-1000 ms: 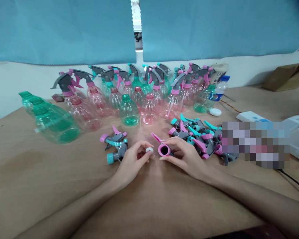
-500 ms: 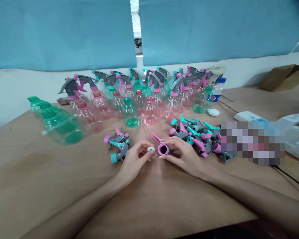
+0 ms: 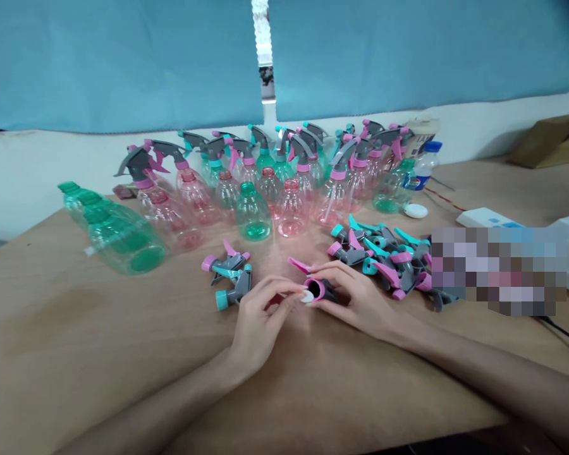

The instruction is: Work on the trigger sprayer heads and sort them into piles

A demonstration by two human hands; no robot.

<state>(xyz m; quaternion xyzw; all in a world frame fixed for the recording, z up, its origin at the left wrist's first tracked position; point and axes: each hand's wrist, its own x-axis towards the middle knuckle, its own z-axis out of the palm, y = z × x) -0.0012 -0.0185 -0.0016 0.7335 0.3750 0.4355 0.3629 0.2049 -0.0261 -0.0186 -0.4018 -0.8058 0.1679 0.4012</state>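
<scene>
- Over the bench (image 3: 303,392), the left hand (image 3: 260,316) has its grip pinched on a white disc (image 3: 307,296), at the mouth of a spray head (image 3: 330,291)
- Right hand's (image 3: 358,297) grip holds the spray head
- Seemingly the fitting step; next likely calls for squaring the disc up

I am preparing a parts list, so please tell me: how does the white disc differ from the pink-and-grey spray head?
The white disc shows one colour; the spray head is grey and pink. The disc is small and flat, while the spray head is larger, with an open round collar. The left hand pinches the disc; the right hand grips the spray head. Both are held, close together.
</scene>
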